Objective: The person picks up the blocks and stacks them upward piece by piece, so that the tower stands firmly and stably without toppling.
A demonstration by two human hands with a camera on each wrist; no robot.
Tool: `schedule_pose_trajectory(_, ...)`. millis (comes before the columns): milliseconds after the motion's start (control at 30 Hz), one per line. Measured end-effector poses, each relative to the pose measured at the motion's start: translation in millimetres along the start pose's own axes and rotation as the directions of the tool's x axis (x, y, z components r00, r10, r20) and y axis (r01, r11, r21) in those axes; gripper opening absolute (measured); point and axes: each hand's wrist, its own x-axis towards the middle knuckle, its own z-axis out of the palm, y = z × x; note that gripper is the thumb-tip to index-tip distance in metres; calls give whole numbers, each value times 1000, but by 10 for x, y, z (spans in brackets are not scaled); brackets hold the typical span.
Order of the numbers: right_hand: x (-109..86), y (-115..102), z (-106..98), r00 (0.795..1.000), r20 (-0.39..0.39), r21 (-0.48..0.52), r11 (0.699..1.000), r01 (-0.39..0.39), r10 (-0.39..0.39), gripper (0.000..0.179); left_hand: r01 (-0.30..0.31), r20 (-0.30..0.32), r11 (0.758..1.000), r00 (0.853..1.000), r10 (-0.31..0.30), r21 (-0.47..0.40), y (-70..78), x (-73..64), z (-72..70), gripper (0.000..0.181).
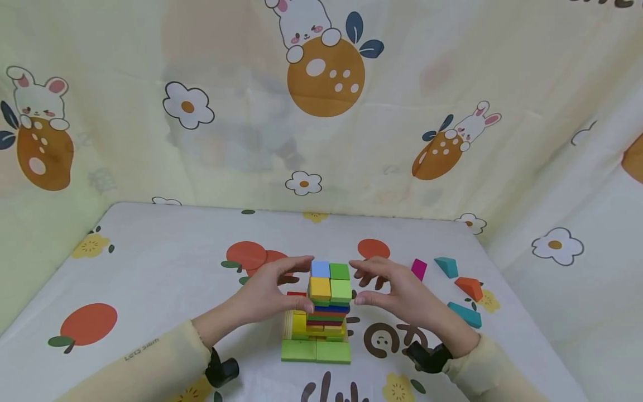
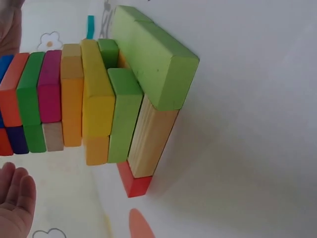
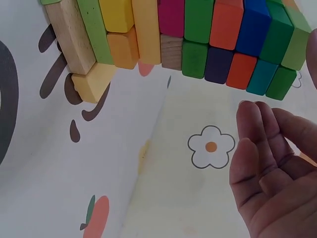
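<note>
A tower of coloured wooden blocks [image 1: 328, 309] stands upright between the two hands. Light blue [image 1: 320, 269], dark green [image 1: 339, 272], yellow-orange [image 1: 320, 288] and light green [image 1: 341, 290] blocks form its top. Wide light green blocks [image 1: 298, 350] lie along the front of its base, beside a plain wood block [image 2: 153, 134] and a red block [image 2: 134, 181]. At the tower's upper left, the left hand [image 1: 268, 290] curves loosely, thumb close beside the blocks. The right hand [image 1: 397, 287] mirrors it on the right, its bent fingers apart from the tower and holding nothing.
To the right lie loose blocks: magenta [image 1: 419, 269], teal [image 1: 447, 267], orange [image 1: 469, 288] and another teal [image 1: 464, 315]. A printed cloth [image 1: 166, 268] covers the table, and a patterned curtain [image 1: 241, 184] hangs behind it.
</note>
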Motion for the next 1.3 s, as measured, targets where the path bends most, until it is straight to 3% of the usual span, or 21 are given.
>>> schedule_pose_trajectory(367, 34, 6, 29, 1000, 4, 27, 1000, 5, -5, 58, -71, -8, 997, 997, 71, 1, 24, -7, -24, 73)
schedule_pose_trajectory(667, 40, 8, 37, 1000, -7, 26, 1000, 15, -14, 57, -51, -4, 999, 999, 51, 3, 39, -4, -25, 72)
schedule_pose_trajectory(1300, 12, -28, 57, 1000, 7, 63, 998, -13, 12, 55, -77, 20, 996, 997, 76, 55, 16, -22, -26, 73)
